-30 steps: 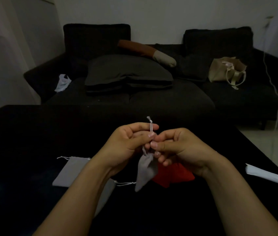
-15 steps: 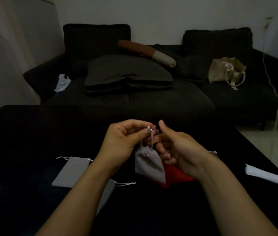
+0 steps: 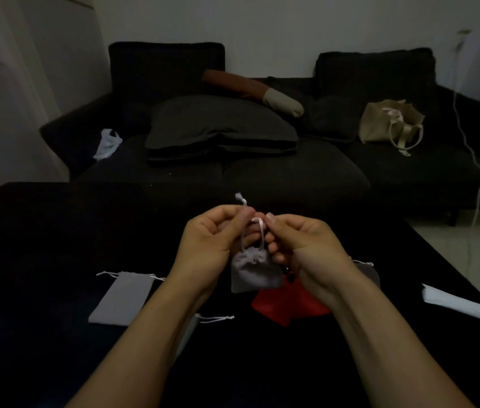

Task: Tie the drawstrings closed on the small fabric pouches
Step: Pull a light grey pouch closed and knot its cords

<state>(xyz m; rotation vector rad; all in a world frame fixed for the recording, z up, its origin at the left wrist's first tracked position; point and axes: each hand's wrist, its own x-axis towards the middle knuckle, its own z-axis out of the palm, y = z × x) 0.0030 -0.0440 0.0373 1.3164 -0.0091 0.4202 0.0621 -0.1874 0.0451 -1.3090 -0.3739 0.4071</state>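
Pinching the pale drawstring (image 3: pixel 257 231) from both sides: left hand (image 3: pixel 213 242) curled round 1 strand, its knotted end (image 3: pixel 240 198) poking up above the fingers; right hand (image 3: pixel 306 245) nipping the other strand between thumb and forefinger. Hanging below the fingers, held above the black table (image 3: pixel 41 245), a small grey pouch (image 3: pixel 255 273) with its mouth gathered. Lying flat on the table to the left, a 2nd grey pouch (image 3: pixel 122 298), cords loose. Partly hidden under the right wrist, a red pouch (image 3: pixel 285 304). Farther right, near the table edge, a white folded sheet (image 3: pixel 462 303).
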